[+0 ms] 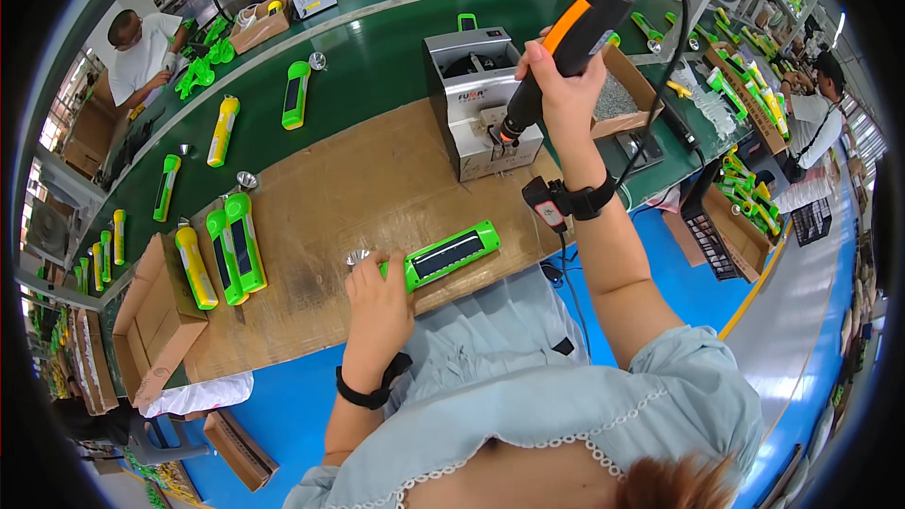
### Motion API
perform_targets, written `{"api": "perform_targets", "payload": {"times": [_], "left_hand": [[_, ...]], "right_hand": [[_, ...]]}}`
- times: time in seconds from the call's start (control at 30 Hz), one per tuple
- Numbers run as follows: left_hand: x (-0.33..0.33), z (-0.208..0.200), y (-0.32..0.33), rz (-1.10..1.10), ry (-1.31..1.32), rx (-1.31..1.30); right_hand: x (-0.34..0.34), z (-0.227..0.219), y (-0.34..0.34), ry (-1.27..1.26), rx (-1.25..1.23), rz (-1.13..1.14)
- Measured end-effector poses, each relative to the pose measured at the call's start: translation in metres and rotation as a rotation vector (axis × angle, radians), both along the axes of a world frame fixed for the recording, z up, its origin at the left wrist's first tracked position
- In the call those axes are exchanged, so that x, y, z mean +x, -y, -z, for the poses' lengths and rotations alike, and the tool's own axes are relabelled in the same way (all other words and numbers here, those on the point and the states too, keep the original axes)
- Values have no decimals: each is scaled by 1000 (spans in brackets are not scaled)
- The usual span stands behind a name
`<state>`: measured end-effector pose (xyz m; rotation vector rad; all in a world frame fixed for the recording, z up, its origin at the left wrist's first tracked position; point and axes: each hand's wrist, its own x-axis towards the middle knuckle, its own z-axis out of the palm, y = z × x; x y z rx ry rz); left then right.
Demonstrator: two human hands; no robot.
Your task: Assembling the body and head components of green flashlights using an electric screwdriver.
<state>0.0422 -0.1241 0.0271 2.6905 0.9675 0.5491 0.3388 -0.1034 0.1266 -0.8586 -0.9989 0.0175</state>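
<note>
My right hand is wrapped round a black electric screwdriver with an orange stripe, its cable curving off the top. The screwdriver's tip points down at the front of a grey metal screw feeder and appears to meet it. On the brown cardboard, my left hand grips the head end of a green flashlight. That flashlight lies with its dark panel facing up. A shiny reflector shows just beyond the left fingers, and whether it is joined to the flashlight is hidden.
Several green and yellow flashlights lie to the left, near an open carton. More are spread along the green conveyor belt. A box of small screws stands right of the feeder. Co-workers sit at far left and far right.
</note>
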Motion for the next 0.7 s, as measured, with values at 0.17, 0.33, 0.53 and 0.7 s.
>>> {"api": "perform_targets", "payload": {"times": [0.17,0.33,0.53,0.7], "left_hand": [[-2,-7,2,-16,-12,-38],[-1,0,9,-56,-1,-52],[-2,13,6,-19,92,41],[-3,17,5,-39,106,23]], "right_hand": [[2,-11,-1,-71,-111,-126],[-24,-7,22,3,-184,-147],[-87,3,36,-193,7,-617],[-120,10,28,-36,-160,-687]]}}
